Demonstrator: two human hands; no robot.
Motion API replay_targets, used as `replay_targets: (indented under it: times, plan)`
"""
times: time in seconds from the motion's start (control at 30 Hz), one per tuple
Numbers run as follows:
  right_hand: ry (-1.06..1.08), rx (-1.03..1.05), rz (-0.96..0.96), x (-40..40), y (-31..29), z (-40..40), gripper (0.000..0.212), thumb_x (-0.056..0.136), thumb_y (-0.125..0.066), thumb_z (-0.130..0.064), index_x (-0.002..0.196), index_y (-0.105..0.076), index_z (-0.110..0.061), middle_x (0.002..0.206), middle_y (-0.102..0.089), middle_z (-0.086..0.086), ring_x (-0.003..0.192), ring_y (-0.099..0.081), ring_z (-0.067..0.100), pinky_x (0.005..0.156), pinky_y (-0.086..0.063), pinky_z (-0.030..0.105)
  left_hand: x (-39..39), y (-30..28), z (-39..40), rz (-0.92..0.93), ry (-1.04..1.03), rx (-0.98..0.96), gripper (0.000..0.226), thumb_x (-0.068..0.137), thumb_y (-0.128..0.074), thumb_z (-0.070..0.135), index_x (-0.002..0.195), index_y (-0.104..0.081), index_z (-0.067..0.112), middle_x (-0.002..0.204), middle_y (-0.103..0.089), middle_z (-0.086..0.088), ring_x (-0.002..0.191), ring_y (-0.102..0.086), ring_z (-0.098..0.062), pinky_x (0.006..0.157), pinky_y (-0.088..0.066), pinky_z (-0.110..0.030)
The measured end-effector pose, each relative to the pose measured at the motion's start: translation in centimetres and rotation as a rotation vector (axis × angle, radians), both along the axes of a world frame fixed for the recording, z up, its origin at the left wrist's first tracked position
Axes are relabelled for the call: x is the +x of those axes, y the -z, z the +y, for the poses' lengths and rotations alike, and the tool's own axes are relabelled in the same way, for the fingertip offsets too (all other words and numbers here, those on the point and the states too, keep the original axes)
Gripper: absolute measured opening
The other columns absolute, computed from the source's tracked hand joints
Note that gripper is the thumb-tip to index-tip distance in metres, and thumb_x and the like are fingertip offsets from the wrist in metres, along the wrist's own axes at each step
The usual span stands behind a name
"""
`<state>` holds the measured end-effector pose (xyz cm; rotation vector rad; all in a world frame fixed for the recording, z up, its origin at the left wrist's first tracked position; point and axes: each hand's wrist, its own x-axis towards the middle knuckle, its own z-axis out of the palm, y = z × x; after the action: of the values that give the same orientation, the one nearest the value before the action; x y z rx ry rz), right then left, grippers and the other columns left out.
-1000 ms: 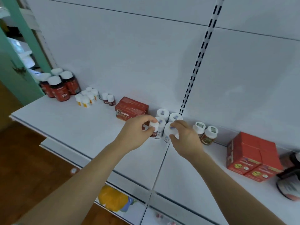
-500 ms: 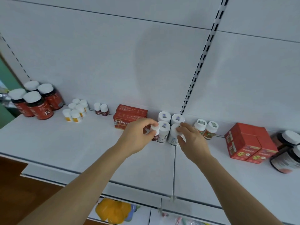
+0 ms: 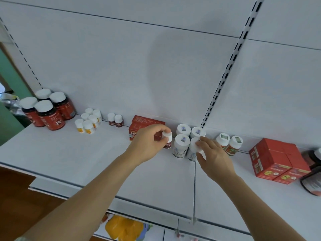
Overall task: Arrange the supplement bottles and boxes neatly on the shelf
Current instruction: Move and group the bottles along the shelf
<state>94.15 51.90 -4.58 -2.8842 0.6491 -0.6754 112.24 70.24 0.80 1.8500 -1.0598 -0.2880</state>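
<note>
Two hands work mid-shelf [image 3: 73, 153]: the left hand [image 3: 147, 145] pinches a small dark bottle [image 3: 167, 140] by its cap, the right hand [image 3: 214, 157] curls fingers [image 3: 199, 144] round a white bottle [image 3: 193, 150]. Both look light, rigid, smooth plastic; gripping caps or upper bodies seems safest

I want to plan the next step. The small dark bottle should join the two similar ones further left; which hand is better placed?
The left hand: it already grips the small dark bottle, and the matching pair stands on its side. The right hand is occupied with a white bottle.
</note>
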Motion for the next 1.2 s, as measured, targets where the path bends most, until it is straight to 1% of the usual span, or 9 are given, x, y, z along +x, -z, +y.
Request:
replay_targets:
  times: [0.13,0.3,0.47,0.6,0.7,0.8,1.03,1.1,1.2]
  plan:
    - [0.021,-0.068,-0.004,1.0,-0.9,0.9,0.04,0.083,-0.071,-0.015,0.12,-0.061,-0.005,0.139,-0.053,0.015,0.127,-0.047,0.039,0.097,-0.048,0.048,1.8,-0.1,1.3,-0.004,0.002,-0.011,0.021,0.086,-0.069,0.016,0.104,-0.068,0.028,0.106,-0.067,0.02,0.098,-0.059,0.007,0.08,-0.04,-0.003]
    - [0.034,-0.091,-0.032,5.8,-2.0,5.4,0.043,0.09,-0.06,-0.024,0.129,-0.057,-0.006,0.14,-0.052,0.015,0.134,-0.042,0.037,0.104,-0.042,0.052,6.1,-0.5,4.6,-0.037,0.063,-0.036,0.021,0.086,-0.068,0.015,0.102,-0.066,0.028,0.104,-0.067,0.021,0.1,-0.058,0.007,0.081,-0.039,-0.004]
    - [-0.022,-0.07,-0.082,12.5,-2.1,12.0,0.039,0.09,-0.056,-0.028,0.123,-0.06,-0.008,0.134,-0.055,0.013,0.132,-0.044,0.035,0.103,-0.041,0.049,12.3,-0.4,9.6,-0.058,0.097,0.011,0.024,0.085,-0.068,0.017,0.104,-0.065,0.031,0.105,-0.063,0.023,0.1,-0.059,0.001,0.087,-0.047,-0.017]
    - [-0.003,-0.047,-0.062,16.8,-1.7,16.4,0.04,0.089,-0.056,-0.029,0.124,-0.06,-0.009,0.135,-0.055,0.014,0.133,-0.042,0.037,0.103,-0.041,0.052,16.5,-0.2,12.6,-0.105,0.069,0.063,0.017,0.086,-0.068,0.019,0.099,-0.067,0.029,0.105,-0.061,0.019,0.098,-0.055,0.007,0.085,-0.04,-0.009]
    - [0.008,-0.032,-0.039,18.7,-1.9,18.5,0.043,0.09,-0.054,-0.031,0.126,-0.06,-0.01,0.136,-0.054,0.014,0.134,-0.041,0.037,0.105,-0.042,0.052,18.8,0.0,13.7,-0.138,0.059,0.091,0.018,0.087,-0.067,0.022,0.104,-0.068,0.029,0.103,-0.06,0.019,0.096,-0.057,0.001,0.085,-0.044,-0.015]
    - [0.007,-0.033,-0.015,20.1,-1.8,19.3,0.043,0.089,-0.058,-0.031,0.127,-0.059,-0.01,0.137,-0.053,0.013,0.136,-0.039,0.037,0.108,-0.04,0.052,20.4,0.3,13.6,-0.196,0.074,0.145,0.02,0.089,-0.064,0.022,0.107,-0.066,0.03,0.105,-0.058,0.019,0.096,-0.056,-0.004,0.079,-0.044,-0.022]
    - [0.022,0.011,0.024,22.2,-1.0,18.5,0.044,0.09,-0.058,-0.032,0.13,-0.055,-0.013,0.139,-0.051,0.011,0.139,-0.035,0.037,0.107,-0.038,0.054,22.7,1.8,11.4,-0.373,0.15,0.327,0.024,0.09,-0.052,0.019,0.107,-0.061,0.032,0.105,-0.056,0.02,0.099,-0.049,-0.01,0.073,-0.038,-0.027]
    - [0.025,0.012,0.008,22.3,-0.6,18.2,0.043,0.089,-0.062,-0.029,0.128,-0.057,-0.012,0.137,-0.053,0.011,0.138,-0.036,0.037,0.106,-0.04,0.054,23.1,2.3,10.7,-0.413,0.192,0.35,0.023,0.089,-0.05,0.013,0.1,-0.063,0.027,0.1,-0.061,0.018,0.096,-0.052,-0.01,0.071,-0.039,-0.025]
    - [0.029,-0.007,-0.023,22.3,-0.2,17.4,0.041,0.087,-0.064,-0.029,0.125,-0.06,-0.011,0.133,-0.055,0.011,0.135,-0.04,0.037,0.105,-0.041,0.053,23.6,3.0,9.7,-0.473,0.216,0.349,0.02,0.084,-0.052,0.008,0.091,-0.065,0.021,0.092,-0.065,0.015,0.091,-0.055,-0.014,0.078,-0.044,-0.032]
